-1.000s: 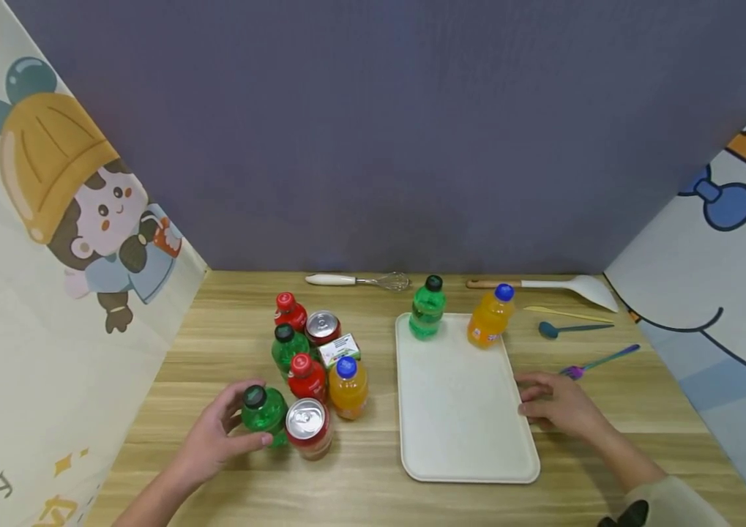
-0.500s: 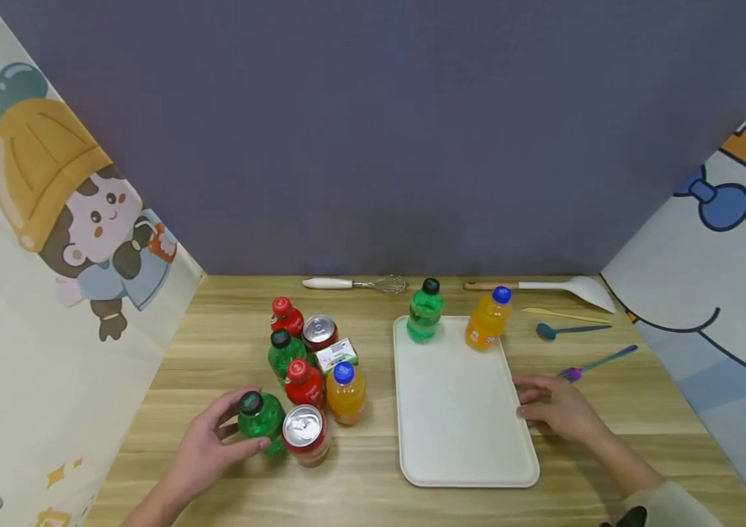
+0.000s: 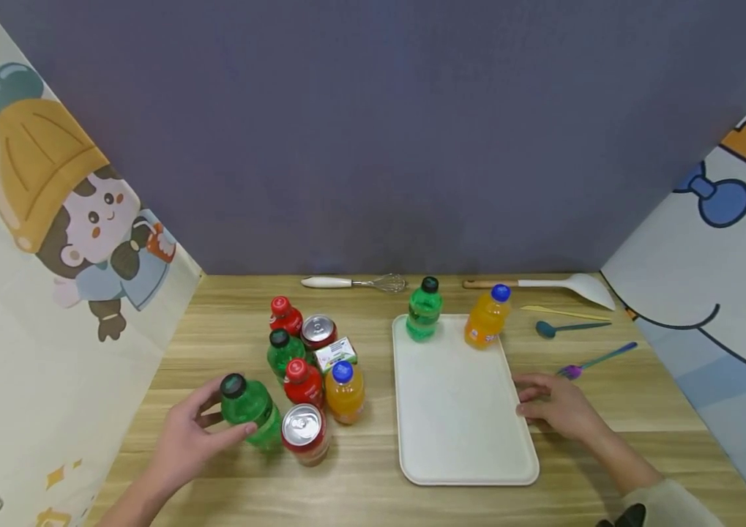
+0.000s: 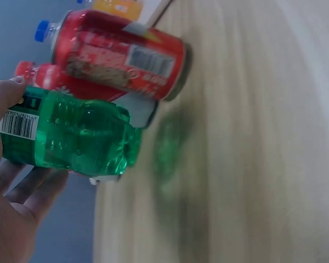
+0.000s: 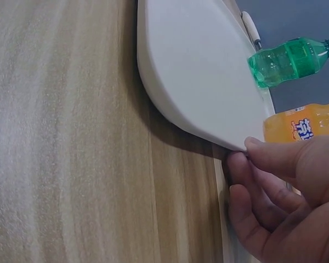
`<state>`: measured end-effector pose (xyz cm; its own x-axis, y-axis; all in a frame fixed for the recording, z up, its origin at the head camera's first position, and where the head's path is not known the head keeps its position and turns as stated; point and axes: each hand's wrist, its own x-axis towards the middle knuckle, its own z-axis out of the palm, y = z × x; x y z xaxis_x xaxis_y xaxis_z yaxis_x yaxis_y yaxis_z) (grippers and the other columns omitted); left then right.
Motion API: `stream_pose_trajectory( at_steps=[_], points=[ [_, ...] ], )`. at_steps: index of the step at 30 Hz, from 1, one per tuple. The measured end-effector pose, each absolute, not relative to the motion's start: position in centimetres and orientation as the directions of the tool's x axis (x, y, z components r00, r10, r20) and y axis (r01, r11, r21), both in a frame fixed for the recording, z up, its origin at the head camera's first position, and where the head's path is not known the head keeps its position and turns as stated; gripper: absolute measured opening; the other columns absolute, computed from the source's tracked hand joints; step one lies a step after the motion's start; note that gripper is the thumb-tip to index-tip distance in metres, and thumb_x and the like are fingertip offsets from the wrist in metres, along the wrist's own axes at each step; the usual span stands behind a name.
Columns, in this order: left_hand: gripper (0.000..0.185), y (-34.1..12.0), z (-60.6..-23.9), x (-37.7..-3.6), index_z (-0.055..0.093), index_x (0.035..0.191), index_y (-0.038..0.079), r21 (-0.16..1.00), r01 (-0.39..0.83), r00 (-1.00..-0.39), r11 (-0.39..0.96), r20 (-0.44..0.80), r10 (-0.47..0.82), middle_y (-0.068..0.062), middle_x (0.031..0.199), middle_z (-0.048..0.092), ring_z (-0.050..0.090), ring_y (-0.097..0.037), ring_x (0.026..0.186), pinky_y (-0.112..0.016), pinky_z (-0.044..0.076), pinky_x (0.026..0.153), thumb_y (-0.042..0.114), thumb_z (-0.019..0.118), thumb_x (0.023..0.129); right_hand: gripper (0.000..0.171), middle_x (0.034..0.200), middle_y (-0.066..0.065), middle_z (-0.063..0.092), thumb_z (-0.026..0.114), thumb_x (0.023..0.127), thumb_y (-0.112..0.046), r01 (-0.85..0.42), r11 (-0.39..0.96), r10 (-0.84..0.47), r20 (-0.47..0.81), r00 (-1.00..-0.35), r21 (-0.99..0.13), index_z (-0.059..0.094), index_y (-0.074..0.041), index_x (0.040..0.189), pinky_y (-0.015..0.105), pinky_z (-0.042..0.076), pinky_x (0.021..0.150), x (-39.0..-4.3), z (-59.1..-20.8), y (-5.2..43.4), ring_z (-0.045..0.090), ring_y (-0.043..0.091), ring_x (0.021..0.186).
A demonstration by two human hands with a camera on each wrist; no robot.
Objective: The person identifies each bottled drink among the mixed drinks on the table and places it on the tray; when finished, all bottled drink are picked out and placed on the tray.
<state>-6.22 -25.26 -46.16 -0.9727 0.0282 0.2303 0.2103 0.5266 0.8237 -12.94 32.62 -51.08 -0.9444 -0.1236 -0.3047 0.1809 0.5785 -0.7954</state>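
My left hand [image 3: 188,432] grips a green soda bottle [image 3: 250,410] with a black cap, thumb on one side and fingers on the other. In the left wrist view the green bottle [image 4: 79,131] is lifted off the table, its greenish shadow apart from its base. Beside it stands a red can [image 3: 303,432]. On the right, my right hand [image 3: 557,406] pinches the right rim of a cream tray [image 3: 465,439], thumb on top in the right wrist view. At the tray's far end stand another green bottle [image 3: 423,311] and an orange soda bottle [image 3: 487,318] with a blue cap.
Left of the tray cluster red bottles [image 3: 302,384], a green bottle [image 3: 285,355], another can [image 3: 318,331], a small white-green box [image 3: 336,353] and an orange bottle [image 3: 345,395]. A whisk [image 3: 359,282], ladle [image 3: 570,285], yellow knife [image 3: 557,312], dark spoon [image 3: 547,329] and fork [image 3: 593,361] lie behind and right.
My left hand has raised the green bottle off the table and moved it slightly left, away from the can. My right hand keeps its place at the tray's rim.
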Motion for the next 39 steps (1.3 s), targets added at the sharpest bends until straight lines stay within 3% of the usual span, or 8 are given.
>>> stream_pose_trajectory(
  at_steps=[5,9,15,24,39],
  points=[
    [0.063,-25.7,-44.6,-6.6,0.066,0.128,0.008,0.797,0.232,-0.964,0.558,0.263,0.025,0.017,0.12,0.066,0.061,0.009,0.106,-0.023,0.061,0.076,0.009,0.094,0.072,0.062,0.106,0.016,0.071,0.081,0.086,-0.009,0.187,0.576,-0.125,-0.311,-0.942,-0.796,0.056,0.004,0.141,0.036,0.062,0.06,-12.9,-51.0,32.5,0.072,0.024,0.077],
    [0.064,-25.8,-43.2,-6.9,0.065,0.131,0.009,0.777,0.247,-0.96,0.579,0.278,0.037,0.02,0.121,0.065,0.061,0.008,0.106,-0.02,0.06,0.077,0.01,0.094,0.073,0.061,0.106,0.016,0.071,0.081,0.086,-0.008,0.19,0.576,-0.122,-0.314,-0.942,-0.795,0.056,0.004,0.141,0.036,0.062,0.061,-12.9,-50.8,32.4,0.072,0.024,0.078],
    [0.064,-26.0,-40.7,-7.8,0.064,0.134,0.014,0.756,0.257,-0.959,0.602,0.276,0.063,0.015,0.12,0.066,0.063,0.005,0.104,-0.018,0.059,0.078,0.012,0.092,0.076,0.06,0.105,0.016,0.071,0.08,0.087,-0.007,0.187,0.573,-0.124,-0.309,-0.943,-0.798,0.057,0.004,0.14,0.036,0.062,0.061,-12.8,-50.7,32.3,0.072,0.023,0.078],
    [0.063,-26.1,-37.9,-9.5,0.06,0.134,0.004,0.83,0.286,-0.957,0.479,0.275,0.095,0.006,0.117,0.066,0.07,-0.004,0.101,-0.022,0.061,0.079,-0.002,0.087,0.077,0.06,0.105,0.016,0.072,0.081,0.086,-0.008,0.182,0.577,-0.12,-0.303,-0.945,-0.796,0.057,0.004,0.14,0.037,0.061,0.059,-12.8,-50.6,32.4,0.073,0.023,0.075],
    [0.064,-24.7,-34.4,-11.7,0.052,0.136,0.006,0.813,0.271,-0.96,0.515,0.269,0.081,-0.004,0.124,0.057,0.069,0.001,0.098,-0.02,0.061,0.075,0.007,0.087,0.082,0.061,0.106,0.014,0.072,0.082,0.086,-0.01,0.179,0.597,-0.112,-0.302,-0.947,-0.782,0.058,0.002,0.14,0.036,0.06,0.058,-12.9,-50.9,32.6,0.072,0.023,0.075]
  ],
)
